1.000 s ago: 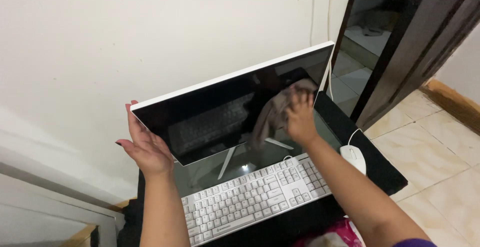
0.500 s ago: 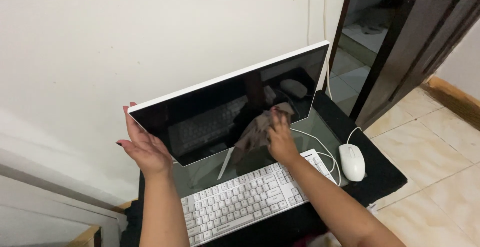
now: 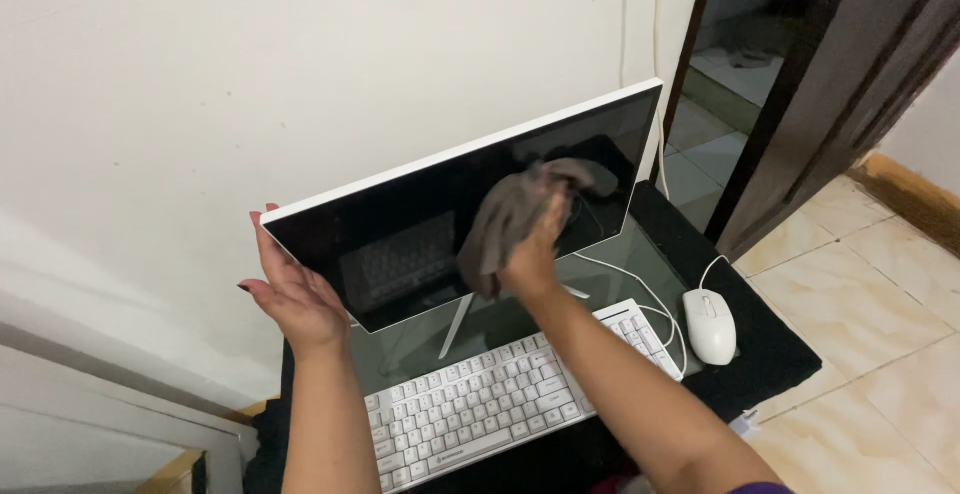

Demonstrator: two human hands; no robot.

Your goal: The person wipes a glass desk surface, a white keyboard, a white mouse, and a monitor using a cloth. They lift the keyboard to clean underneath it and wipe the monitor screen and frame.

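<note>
**Wiping the dark screen**

The right hand (image 3: pixel 530 254) presses a grey cloth (image 3: pixel 510 216) flat on the black screen of a white-edged monitor (image 3: pixel 400 239). The fingers lie close together on the cloth, not pinching it — the palm pushes it on the glass. The cloth sits near the middle of the screen, a bit to the right.

The left hand (image 3: pixel 295 299) is open with fingers spread, and holds the left edge of the monitor so it does not tip.

To wipe well, I think the push should be soft and even, with the cloth kept flat — and the left hand should stay firm on the edge, because the stand looks thin.

Below the screen lie a white keyboard (image 3: pixel 490 404) and a white mouse (image 3: pixel 710 326), both on a dark desk (image 3: pixel 770 359). A pale wall (image 3: pixel 250 84) stands behind.
</note>
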